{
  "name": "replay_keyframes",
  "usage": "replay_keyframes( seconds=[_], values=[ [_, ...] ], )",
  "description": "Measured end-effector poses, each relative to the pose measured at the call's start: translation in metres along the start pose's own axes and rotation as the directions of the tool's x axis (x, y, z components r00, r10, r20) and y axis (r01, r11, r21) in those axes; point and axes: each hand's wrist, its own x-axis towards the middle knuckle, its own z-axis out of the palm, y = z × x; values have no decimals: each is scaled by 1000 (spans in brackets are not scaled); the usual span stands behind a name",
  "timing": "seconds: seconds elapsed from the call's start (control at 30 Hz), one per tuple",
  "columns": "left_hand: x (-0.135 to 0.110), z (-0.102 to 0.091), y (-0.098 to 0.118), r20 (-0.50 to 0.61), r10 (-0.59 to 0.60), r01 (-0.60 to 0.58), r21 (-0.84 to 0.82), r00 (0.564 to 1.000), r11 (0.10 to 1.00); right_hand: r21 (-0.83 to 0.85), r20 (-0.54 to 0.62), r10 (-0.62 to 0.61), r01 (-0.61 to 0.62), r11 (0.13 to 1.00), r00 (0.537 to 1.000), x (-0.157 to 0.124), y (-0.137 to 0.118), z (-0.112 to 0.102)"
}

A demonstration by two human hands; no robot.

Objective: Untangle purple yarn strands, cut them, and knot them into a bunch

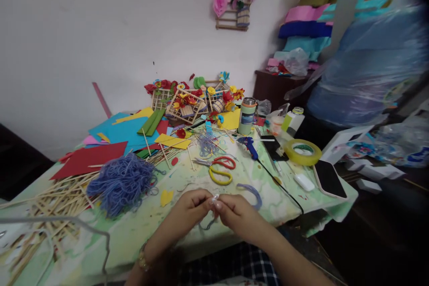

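1. Yarn strand (207, 225), blue-purple, dangles at the near edge of the worktop (268, 201), under both hands.
2. Left hand (189, 211) and right hand (236, 213) meet fingertip to fingertip, their fingers pinched on the strand.
3. A yarn heap (122, 183) lies to the left, and scissors (219, 167) lie just beyond the hands.

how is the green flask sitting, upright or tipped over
Upright: the green flask stands on its base on the table, its lid at the top.

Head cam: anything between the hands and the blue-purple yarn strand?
Nothing visible. The left hand and right hand already pinch the thin blue-purple yarn strand between their fingertips at the near edge of the green-marbled table. The yellow-handled scissors lie farther back, clear of both.
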Motion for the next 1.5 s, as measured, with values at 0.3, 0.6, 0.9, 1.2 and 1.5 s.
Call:
replay_keyframes(
  seconds=[0.3,0.6,0.9,1.2,1.5],
  values=[
    [-24,-40,-19,-173,-141,135,-43,975,990,-221,-524,19,-157,963,852,-17,34,-92],
    [-30,-50,-16,-193,-118,113,-34,974,993,-418,-835,-114,-486,768,539,-37,36,-153],
    [-8,-7,-1,-52,-4,-2,-105,999,994,6,44,25,-25,1000,999,-2,-12,-14],
    [-17,-8,-5,-68,-22,2,-275,997,961,457,-13,89,-74,886,996,2,-7,-14],
    [-25,-18,-1,-144,-30,10,-138,989,990,423,-198,91,2,906,976,-6,-14,-31]
  ],
)
